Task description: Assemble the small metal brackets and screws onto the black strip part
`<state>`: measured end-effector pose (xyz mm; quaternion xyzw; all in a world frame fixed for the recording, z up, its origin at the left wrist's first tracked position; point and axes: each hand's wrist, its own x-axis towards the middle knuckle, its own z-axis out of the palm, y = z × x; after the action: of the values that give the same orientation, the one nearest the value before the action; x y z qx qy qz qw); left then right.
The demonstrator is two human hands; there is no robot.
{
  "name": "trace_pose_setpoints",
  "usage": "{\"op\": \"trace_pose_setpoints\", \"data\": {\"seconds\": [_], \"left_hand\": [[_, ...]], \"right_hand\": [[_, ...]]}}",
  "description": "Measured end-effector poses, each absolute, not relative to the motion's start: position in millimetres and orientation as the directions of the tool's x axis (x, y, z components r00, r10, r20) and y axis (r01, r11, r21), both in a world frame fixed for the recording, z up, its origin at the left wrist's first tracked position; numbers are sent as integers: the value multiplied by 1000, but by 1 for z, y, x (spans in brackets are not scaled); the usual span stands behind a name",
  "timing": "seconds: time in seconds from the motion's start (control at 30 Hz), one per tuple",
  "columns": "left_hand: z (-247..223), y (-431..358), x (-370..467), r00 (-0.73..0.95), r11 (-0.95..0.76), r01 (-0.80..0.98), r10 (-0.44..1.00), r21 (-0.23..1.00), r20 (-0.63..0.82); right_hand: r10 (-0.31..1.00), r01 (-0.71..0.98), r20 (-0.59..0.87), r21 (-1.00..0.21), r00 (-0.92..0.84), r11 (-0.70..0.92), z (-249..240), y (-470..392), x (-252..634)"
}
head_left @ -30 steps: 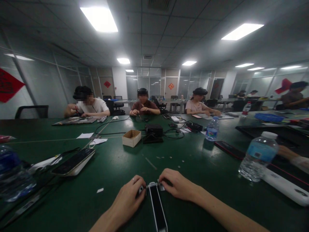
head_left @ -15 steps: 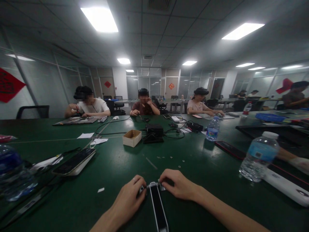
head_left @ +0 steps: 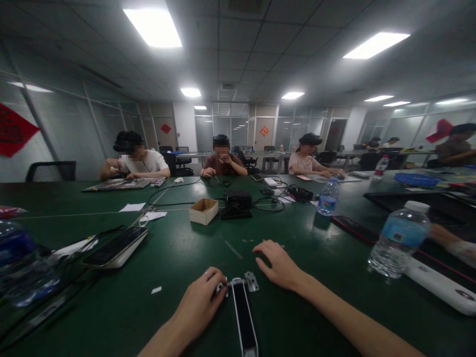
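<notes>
A long narrow black bar with a silver frame [head_left: 244, 317] lies on the green table, pointing away from me. At its far end, on the right side, a small metal bracket with holes [head_left: 252, 281] shows fully. My left hand [head_left: 201, 302] is closed on a small metal piece [head_left: 221, 287] at the left of that end; the fingers partly cover it. My right hand [head_left: 278, 265] is over the table, up and right of the bracket, fingers apart and holding nothing. Near its fingertips lies a small ring [head_left: 282, 246].
Beyond the hands stand a cardboard box [head_left: 204, 212] and a black device [head_left: 238, 202]. Bottles [head_left: 399, 240] and a white case [head_left: 441, 282] are at right. At left lie a phone [head_left: 115, 246] and a bottle [head_left: 22, 267]. People sit across the table.
My right hand has let go of the right bracket and moved away from me and slightly right, its fingers opening. The bracket is now uncovered. My left hand has stayed nearly still.
</notes>
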<state>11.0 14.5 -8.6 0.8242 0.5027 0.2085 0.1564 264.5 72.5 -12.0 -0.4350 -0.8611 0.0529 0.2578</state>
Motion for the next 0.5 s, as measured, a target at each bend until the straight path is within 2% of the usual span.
{"op": "trace_pose_setpoints", "data": {"seconds": [0.17, 0.33, 0.5], "left_hand": [[-12, 16, 11, 402, -444, 763, 895, 470, 192], [-8, 12, 11, 397, -440, 750, 897, 494, 197], [-6, 10, 11, 370, -440, 746, 898, 500, 239]], "right_hand": [[868, 873, 287, -161, -405, 460, -17, 99, 285], [842, 863, 267, -60, -470, 501, -12, 99, 286], [815, 838, 258, -31, -520, 545, -3, 88, 277]]}}
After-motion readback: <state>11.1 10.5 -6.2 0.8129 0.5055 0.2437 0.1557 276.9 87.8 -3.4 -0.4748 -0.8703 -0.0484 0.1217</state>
